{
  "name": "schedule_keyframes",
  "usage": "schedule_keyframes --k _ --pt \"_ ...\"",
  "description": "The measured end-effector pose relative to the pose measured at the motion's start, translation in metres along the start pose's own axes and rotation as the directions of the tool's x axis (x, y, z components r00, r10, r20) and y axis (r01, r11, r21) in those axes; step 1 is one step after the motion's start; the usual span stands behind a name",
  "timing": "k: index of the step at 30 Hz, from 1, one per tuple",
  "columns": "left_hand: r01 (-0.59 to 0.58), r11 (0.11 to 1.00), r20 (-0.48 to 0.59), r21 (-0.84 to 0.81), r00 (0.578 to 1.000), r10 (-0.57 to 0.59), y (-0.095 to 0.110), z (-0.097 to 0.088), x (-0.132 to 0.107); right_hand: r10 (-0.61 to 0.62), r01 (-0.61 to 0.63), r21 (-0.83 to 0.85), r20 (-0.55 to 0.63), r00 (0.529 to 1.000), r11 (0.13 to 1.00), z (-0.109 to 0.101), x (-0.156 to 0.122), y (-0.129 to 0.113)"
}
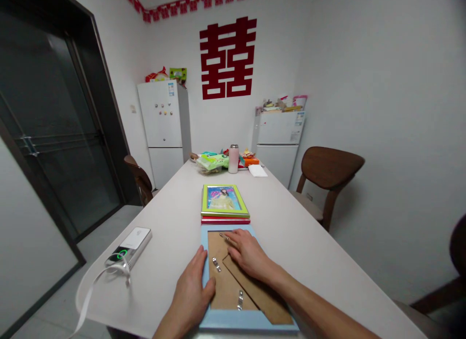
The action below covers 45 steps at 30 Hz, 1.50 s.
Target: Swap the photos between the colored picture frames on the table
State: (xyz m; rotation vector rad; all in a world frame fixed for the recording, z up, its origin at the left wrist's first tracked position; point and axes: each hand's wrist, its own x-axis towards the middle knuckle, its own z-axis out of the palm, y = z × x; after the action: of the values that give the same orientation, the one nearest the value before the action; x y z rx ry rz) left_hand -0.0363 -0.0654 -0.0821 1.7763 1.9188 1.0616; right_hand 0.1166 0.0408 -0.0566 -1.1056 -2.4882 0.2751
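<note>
White tabletop carries a face-down blue frame at its near edge, left hand flat against its left side, right hand spread open on the backing, bare surface on both sides.

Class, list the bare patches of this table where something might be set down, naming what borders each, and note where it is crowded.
Bare: the right strip from the blue frame and green frame to the table edge; the left patch between the frames and the power bank. Crowded: the far end, around the bottle and packets.
</note>
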Motion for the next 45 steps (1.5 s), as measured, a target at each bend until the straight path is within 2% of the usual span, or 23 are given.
schedule_keyframes --k 3,6,8,16,20,22,26,30,32,33,35,37,39,43,45 --pt "-0.008 0.999 0.012 0.040 1.000 0.008 -0.001 0.000 -0.001 -0.157 0.136 0.183 0.110 0.981 0.974 -0.020 -0.029 -0.002" --pt "-0.017 0.998 0.015 0.060 1.000 0.016 -0.001 0.002 -0.001 -0.230 0.163 0.283 0.221 0.948 0.945 -0.034 -0.052 -0.005" --pt "-0.021 0.997 0.018 0.076 1.000 0.020 -0.001 0.002 -0.001 -0.238 0.162 0.293 0.247 0.939 0.942 -0.035 -0.059 -0.007" --pt "-0.037 0.994 0.021 0.100 0.999 0.035 -0.002 0.002 0.000 -0.153 0.115 0.262 0.129 0.980 0.958 -0.018 -0.055 -0.011" --pt "-0.036 0.996 0.032 0.082 0.999 0.034 0.002 0.008 0.001 0.001 -0.009 0.167 0.050 0.999 0.986 -0.018 -0.052 -0.008" --pt "-0.035 0.997 0.039 0.069 0.999 0.033 0.006 0.012 0.002 0.049 -0.055 0.121 0.052 0.997 0.991 -0.017 -0.051 -0.005" --pt "-0.005 0.999 0.051 0.040 0.999 0.003 0.014 0.015 0.003 0.079 -0.087 0.140 0.060 0.995 0.986 -0.019 -0.049 0.003" --pt "0.048 0.994 0.008 -0.101 0.999 -0.047 0.027 0.012 0.005 0.099 -0.101 0.131 0.021 0.995 0.986 -0.031 -0.046 0.002" --pt "0.061 0.963 -0.036 -0.263 0.997 -0.073 0.036 0.009 0.008 0.079 -0.077 0.139 -0.005 0.997 0.987 -0.038 -0.045 -0.008" --pt "0.076 0.921 -0.031 -0.381 0.995 -0.095 0.040 0.007 0.010 0.062 -0.059 0.154 -0.016 0.998 0.986 -0.041 -0.044 -0.014" --pt "0.148 0.769 0.042 -0.622 0.987 -0.156 0.043 0.001 0.013 0.027 -0.021 0.201 -0.025 0.999 0.979 -0.044 -0.042 -0.027" --pt "0.238 0.603 0.119 -0.762 0.966 -0.231 0.037 -0.009 0.015 0.007 0.000 0.254 -0.028 1.000 0.967 -0.045 -0.040 -0.032" --pt "0.294 0.533 0.144 -0.793 0.941 -0.306 0.023 -0.022 0.014 0.023 -0.013 0.266 -0.035 0.999 0.964 -0.044 -0.041 -0.025" --pt "0.377 0.556 0.137 -0.741 0.895 -0.424 -0.013 -0.052 0.005 0.197 -0.189 0.113 -0.067 0.978 0.975 -0.039 -0.045 0.018" --pt "0.395 0.591 0.128 -0.703 0.888 -0.441 -0.025 -0.063 0.001 0.284 -0.283 0.028 -0.057 0.957 0.959 -0.035 -0.047 0.039"
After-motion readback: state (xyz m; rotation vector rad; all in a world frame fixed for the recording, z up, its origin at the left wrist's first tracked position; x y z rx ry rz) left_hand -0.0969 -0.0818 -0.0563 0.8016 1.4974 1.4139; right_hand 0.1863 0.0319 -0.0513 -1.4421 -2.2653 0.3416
